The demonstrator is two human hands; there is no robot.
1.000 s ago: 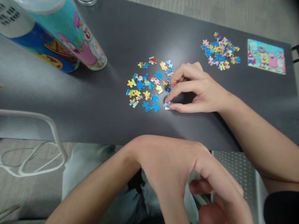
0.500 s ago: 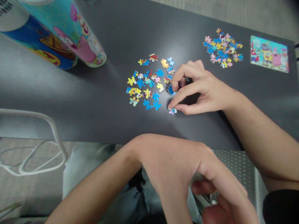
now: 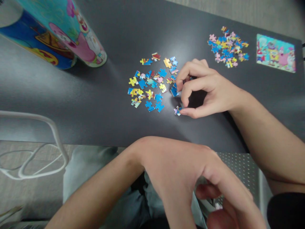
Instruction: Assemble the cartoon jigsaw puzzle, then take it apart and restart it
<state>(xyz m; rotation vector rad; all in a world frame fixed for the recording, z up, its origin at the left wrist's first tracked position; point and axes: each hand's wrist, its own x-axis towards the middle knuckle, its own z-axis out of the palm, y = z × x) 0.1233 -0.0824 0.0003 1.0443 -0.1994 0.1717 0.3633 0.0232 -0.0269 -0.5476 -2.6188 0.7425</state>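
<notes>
My right hand pinches a small puzzle piece between thumb and fingertip, low over the dark table. The piece shows white, purple and blue, and the fingertips cover part of it. Close beside the hand's other curled fingers lies a blue puzzle piece. Left of the hand, loose puzzle pieces are spread in a loose group, mostly blue and yellow. In front of the table edge, my left hand hangs bent at the wrist, fingers loosely curved and apart, with nothing seen in them.
A denser heap of puzzle pieces lies at the far right, next to a cartoon picture card. Two tall cartoon-printed cylinders stand on the table at left. A white cable hangs over the left front edge.
The pinched piece has turned and shifted slightly right and up. My right index finger has bent more and drawn back. The left hand has stayed in place.
</notes>
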